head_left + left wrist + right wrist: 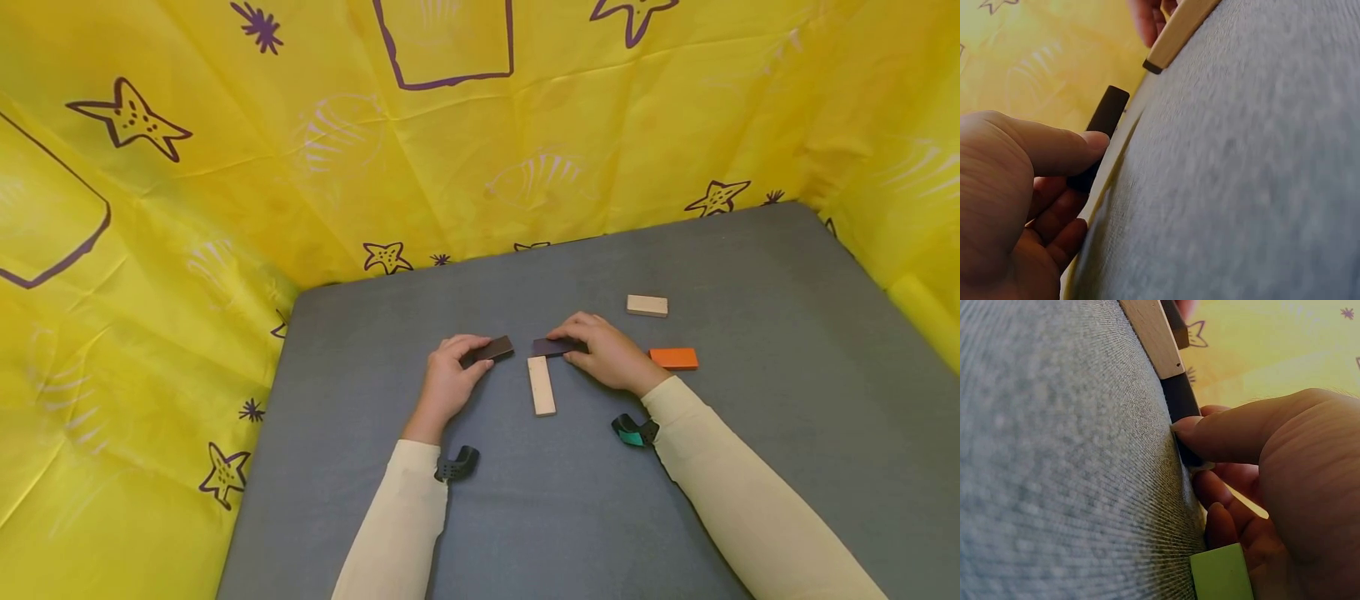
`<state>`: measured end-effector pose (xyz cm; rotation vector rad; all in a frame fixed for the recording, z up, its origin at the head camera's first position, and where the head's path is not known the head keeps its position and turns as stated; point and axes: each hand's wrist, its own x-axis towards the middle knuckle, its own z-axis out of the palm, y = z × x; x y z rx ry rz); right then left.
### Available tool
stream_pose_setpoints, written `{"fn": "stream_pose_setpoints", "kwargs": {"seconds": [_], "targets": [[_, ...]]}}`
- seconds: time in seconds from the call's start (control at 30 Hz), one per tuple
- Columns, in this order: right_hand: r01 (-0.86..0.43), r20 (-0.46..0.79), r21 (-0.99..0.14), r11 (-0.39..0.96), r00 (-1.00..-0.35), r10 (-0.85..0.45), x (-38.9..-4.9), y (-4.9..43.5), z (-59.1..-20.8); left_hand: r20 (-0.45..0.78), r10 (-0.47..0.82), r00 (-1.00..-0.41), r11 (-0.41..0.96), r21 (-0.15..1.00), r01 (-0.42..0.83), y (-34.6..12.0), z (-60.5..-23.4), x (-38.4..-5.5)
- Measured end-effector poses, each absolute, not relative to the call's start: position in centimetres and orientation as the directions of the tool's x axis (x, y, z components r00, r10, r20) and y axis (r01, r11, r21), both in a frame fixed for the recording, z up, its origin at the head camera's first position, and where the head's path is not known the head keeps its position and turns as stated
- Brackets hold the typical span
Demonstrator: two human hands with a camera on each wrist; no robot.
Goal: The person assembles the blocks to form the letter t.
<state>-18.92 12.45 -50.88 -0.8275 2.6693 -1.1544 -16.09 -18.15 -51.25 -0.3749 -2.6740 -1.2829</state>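
My left hand [448, 379] pinches a dark brown block [498, 348] between thumb and fingers. In the left wrist view the same brown block [1110, 109] sticks out past the thumb tip. To the right, my right hand [611, 354] grips a dark purple block [550, 347] by its right part, which the fingers hide. A pale wooden block [542, 387] lies lengthwise toward me, its far end right at the purple block. The right wrist view has the thumb on the dark block [1182, 400], beside the end of the wooden block [1157, 340].
An orange block [673, 359] lies just right of my right hand, and another pale wooden block [647, 306] lies farther back. A green block [1221, 575] shows below the right fingers in the right wrist view. Yellow patterned cloth [450, 183] borders the grey table [525, 517].
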Motion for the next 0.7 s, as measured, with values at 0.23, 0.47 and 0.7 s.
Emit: {"fn": "stream_pose_setpoints", "kwargs": {"seconds": [0.23,0.47,0.7], "targets": [[-0.433,0.111,-0.712,0.553,-0.847,-0.52,-18.8,12.4,-50.8,0.216,0.201,-0.956,0.58,0.76,0.293,-16.8,-51.2,-16.5],[-0.437,0.117,-0.71,0.552,-0.846,-0.519,-18.8,12.4,-50.9,0.205,0.241,-0.949,0.577,0.756,0.31,-16.1,-51.5,-17.0],[-0.453,0.142,-0.711,0.538,-0.842,-0.521,-18.8,12.5,-50.9,0.162,0.258,-0.952,0.586,0.758,0.288,-15.9,-51.5,-17.1]]}}
